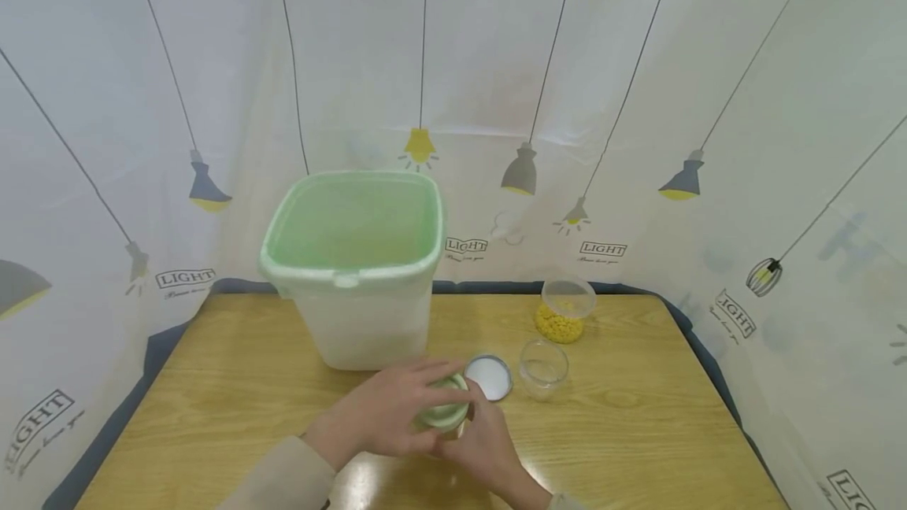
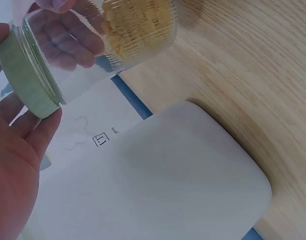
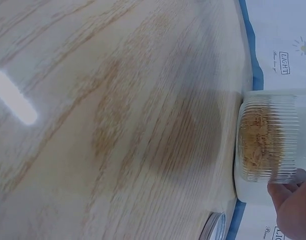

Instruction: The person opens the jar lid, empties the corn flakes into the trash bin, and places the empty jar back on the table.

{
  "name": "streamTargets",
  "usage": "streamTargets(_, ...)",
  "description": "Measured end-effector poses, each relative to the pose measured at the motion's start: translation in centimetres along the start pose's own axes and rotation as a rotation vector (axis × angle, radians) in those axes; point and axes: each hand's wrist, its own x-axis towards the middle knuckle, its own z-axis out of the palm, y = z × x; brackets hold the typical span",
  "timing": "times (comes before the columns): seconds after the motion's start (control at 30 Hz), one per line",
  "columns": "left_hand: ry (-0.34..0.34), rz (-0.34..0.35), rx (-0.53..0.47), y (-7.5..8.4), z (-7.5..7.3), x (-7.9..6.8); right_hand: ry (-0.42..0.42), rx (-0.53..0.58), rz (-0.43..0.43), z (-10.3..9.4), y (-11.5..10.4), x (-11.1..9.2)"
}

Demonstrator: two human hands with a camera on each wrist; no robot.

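A clear ribbed jar [image 2: 138,30] with small yellow pieces in its lower part has a pale green lid [image 2: 30,75]. My left hand [image 1: 386,412] grips this lid from above, its fingers and thumb around the rim. Around the jar's side curl the fingers of my right hand [image 1: 489,443], partly seen through the clear wall in the left wrist view. The jar is held over the table, near the white bin. In the right wrist view, the right hand [image 3: 295,205] is at the jar's side, while the lid is out of sight.
Behind the hands stands a tall white bin [image 1: 361,321] with a pale green rim. A round metal-rimmed lid [image 1: 489,378], a clear cup [image 1: 544,368] and a clear container of yellow pieces [image 1: 560,325] are to the right on the wooden table [image 1: 638,415]. Printed sheeting surrounds the table.
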Motion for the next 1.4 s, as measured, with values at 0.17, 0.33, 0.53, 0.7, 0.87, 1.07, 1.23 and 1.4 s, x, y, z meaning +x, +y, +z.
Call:
streamTargets(0.17,0.002,-0.033,0.016,0.2,-0.1,0.0,0.011,0.01,0.009,0.1,-0.1,-0.1)
streamTargets(0.33,0.065,-0.11,0.068,0.6,0.3,0.2,0.025,-0.011,0.009,0.1,-0.1,0.0)
streamTargets(0.53,0.186,-0.204,0.117,1.4,0.9,0.3,0.017,-0.028,0.041,0.0,0.0,0.1)
streamTargets(0.7,0.139,-0.223,0.098,1.5,0.6,0.1,0.011,-0.011,0.008,0.0,0.0,0.0)
streamTargets(0.87,0.104,-0.081,0.011,0.9,-0.6,-0.1,-0.013,-0.001,0.019,0.0,-0.1,0.1)
streamTargets(1.07,-0.018,-0.023,-0.05,0.3,-1.2,-0.1,-0.031,-0.011,0.023,0.1,-0.1,0.1)
streamTargets(1.23,-0.099,-0.063,-0.089,0.2,-1.3,0.2,-0.021,-0.014,0.004,0.3,-0.1,0.2)
streamTargets(1.4,-0.107,-0.105,-0.083,0.3,-1.4,0.4,0.003,-0.011,0.01,0.3,-0.3,0.0)
